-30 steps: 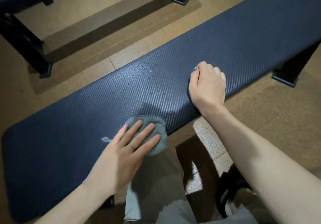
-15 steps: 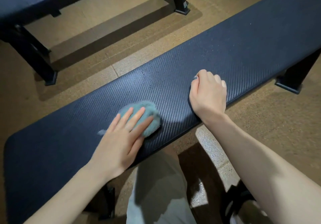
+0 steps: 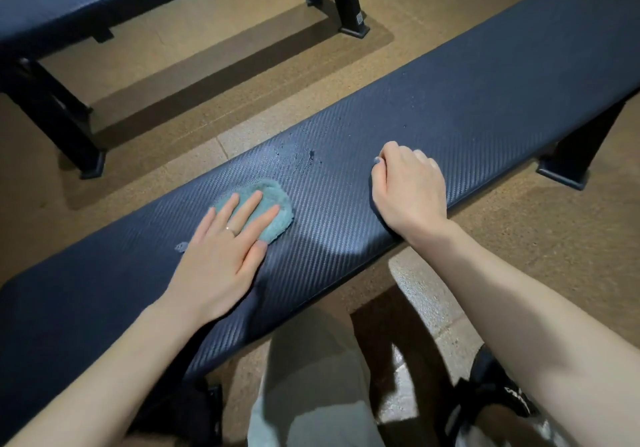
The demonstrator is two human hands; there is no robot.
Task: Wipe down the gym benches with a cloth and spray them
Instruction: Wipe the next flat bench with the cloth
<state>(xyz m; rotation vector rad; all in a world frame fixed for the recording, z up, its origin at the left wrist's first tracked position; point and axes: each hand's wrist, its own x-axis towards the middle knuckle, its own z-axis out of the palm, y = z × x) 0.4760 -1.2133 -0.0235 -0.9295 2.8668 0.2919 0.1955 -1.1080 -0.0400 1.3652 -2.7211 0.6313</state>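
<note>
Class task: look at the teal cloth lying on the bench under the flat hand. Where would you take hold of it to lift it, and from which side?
Pinch the cloth at its far bunched edge, from above and from the far side. The left hand presses flat on its near part, so only the far rim shows, raised off the bench enough for fingers to catch.

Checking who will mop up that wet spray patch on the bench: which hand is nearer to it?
Left. The left hand presses the cloth just below the wet patch. The right hand rests curled on the bench, farther to the patch's right.
</note>
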